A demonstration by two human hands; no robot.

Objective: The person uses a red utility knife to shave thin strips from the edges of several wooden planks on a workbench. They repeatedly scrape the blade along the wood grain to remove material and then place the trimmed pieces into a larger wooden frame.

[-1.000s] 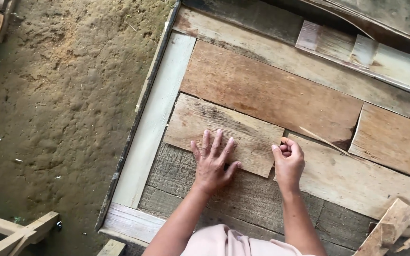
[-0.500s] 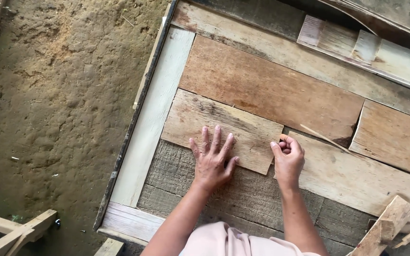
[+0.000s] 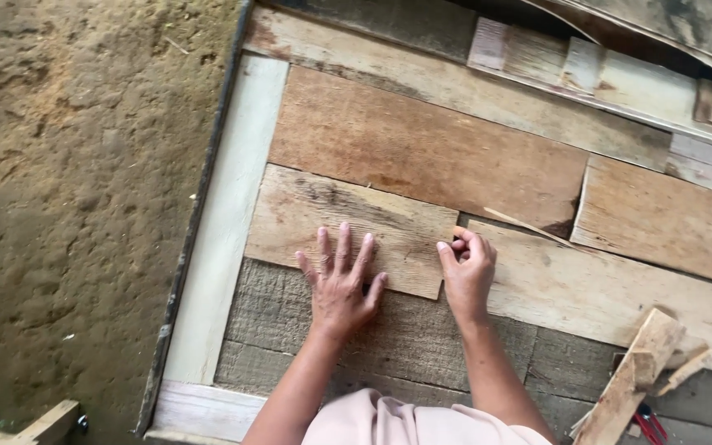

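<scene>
The short weathered tan wooden board (image 3: 348, 227) lies flat among other planks inside the pale wooden frame (image 3: 224, 247). It looks stiff, rough and light, best taken by its long edges. The left hand (image 3: 341, 284) presses it, fingers spread; the right hand (image 3: 467, 272) pinches at its end corner. Since earlier, both hands have barely shifted

Short plank (image 3: 348, 227): tan, dark grain streaks. Wide board (image 3: 422, 148): reddish-brown. Side strip (image 3: 228, 222): pale cream. Lower boards (image 3: 389, 338): weathered grey. Ground (image 3: 67, 189): sandy brown.

short weathered plank (image 3: 348, 227) — flat, among boards
</scene>
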